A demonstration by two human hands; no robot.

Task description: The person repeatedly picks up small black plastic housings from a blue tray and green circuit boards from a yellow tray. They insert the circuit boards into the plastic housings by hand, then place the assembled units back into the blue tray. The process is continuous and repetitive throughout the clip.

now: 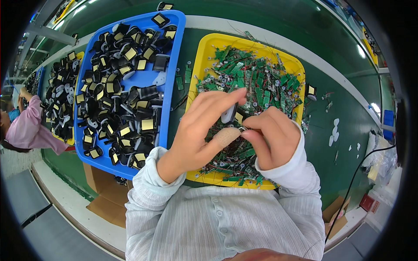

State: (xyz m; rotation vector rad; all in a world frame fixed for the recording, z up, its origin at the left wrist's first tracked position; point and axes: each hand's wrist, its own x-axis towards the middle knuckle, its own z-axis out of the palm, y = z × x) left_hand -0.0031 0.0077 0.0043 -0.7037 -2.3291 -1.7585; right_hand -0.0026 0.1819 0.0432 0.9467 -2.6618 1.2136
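Note:
Above a yellow tray (203, 48) piled with green circuit boards (261, 93) and thin wires, my left hand (191, 135) grips a small black plastic housing (239, 116) with a cream pad and a pale grey side. A tan bandage (227, 136) wraps its thumb. My right hand (275, 135) meets it there, thumb and forefinger pinched on a tiny metallic part (243, 128) at the housing's near end. The fingers partly hide this part, and its kind is unclear. To the left, a blue tray (146, 78) holds many similar black housings (130, 53).
Farther left, another yellow tray (69, 141) holds more housings beside a co-worker's pink sleeve (37, 122). White pieces (334, 132) lie on the green tabletop (318, 143) at right, near a clear plastic bag (378, 150) and a black cable (348, 198). Below left is a cardboard box (109, 202).

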